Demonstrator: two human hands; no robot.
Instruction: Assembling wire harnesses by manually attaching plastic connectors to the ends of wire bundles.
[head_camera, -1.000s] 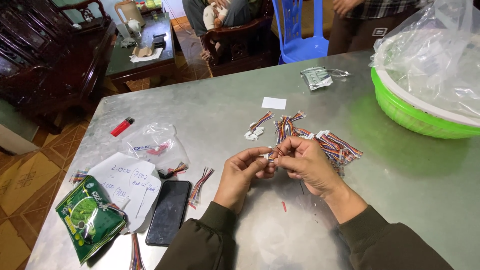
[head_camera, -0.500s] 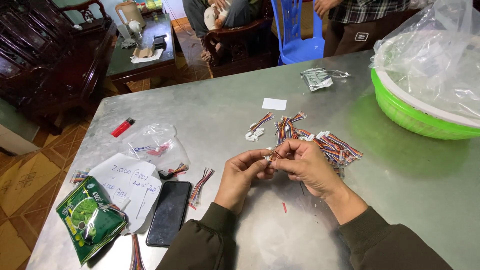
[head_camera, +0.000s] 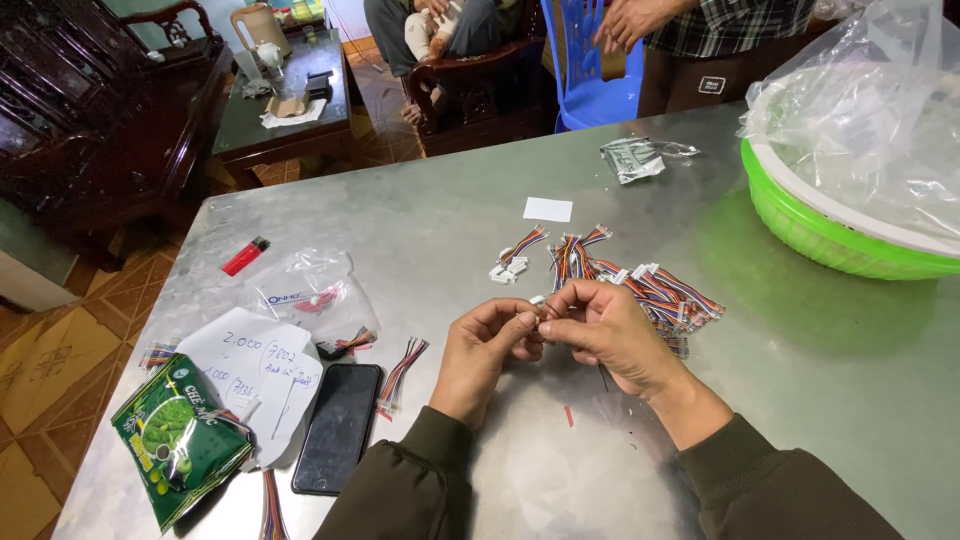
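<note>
My left hand (head_camera: 487, 352) and my right hand (head_camera: 608, 335) meet fingertip to fingertip over the metal table (head_camera: 440, 230). Between them they pinch a small white connector (head_camera: 538, 300) with thin wires; most of it is hidden by the fingers. Just beyond the hands lies a pile of coloured wire harnesses with white plugs (head_camera: 650, 285). Two loose white connectors (head_camera: 505, 270) lie to the left of that pile. A small red wire scrap (head_camera: 569, 416) rests below my right hand.
A green basket with a clear plastic bag (head_camera: 850, 235) stands at the right. On the left lie a black phone (head_camera: 338, 426), a written paper sheet (head_camera: 260, 375), a green packet (head_camera: 175, 437), a clear bag (head_camera: 310, 292), a red lighter (head_camera: 245, 256). Other people sit beyond the table.
My hands have stayed together at the same spot, fingers shifting slightly on the connector. A person in a checked shirt has stepped in behind the table's far edge.
</note>
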